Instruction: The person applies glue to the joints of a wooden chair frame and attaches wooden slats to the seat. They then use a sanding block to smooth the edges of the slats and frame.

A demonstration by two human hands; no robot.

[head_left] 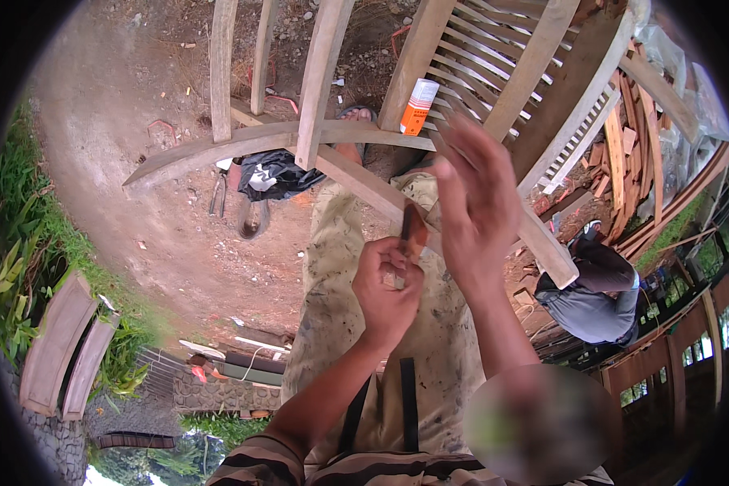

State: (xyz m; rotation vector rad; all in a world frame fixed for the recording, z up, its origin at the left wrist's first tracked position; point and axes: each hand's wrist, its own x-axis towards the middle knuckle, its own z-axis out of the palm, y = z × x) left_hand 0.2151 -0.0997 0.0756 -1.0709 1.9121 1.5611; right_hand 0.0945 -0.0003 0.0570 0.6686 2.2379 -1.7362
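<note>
My left hand (389,287) is closed, with thumb and fingers pinched round a small reddish-brown flat piece (415,230) that points upward; its exact kind I cannot make out. Just right of it my right hand (479,202) is raised with fingers stretched out, blurred by motion, and nothing shows in it. Beyond both hands stands a wooden frame with a curved rail (194,156) and a slatted panel (486,53). An orange and white box (419,107) rests on this frame, above my right hand. A wooden bar (364,185) runs diagonally behind the brown piece.
A black plastic bag (279,174) and pliers-like tool (218,194) lie on the dirt ground at left. Someone in grey (595,300) crouches at right, near stacked wood strips (644,154). Curved wooden panels (57,348) stand by the grass at lower left.
</note>
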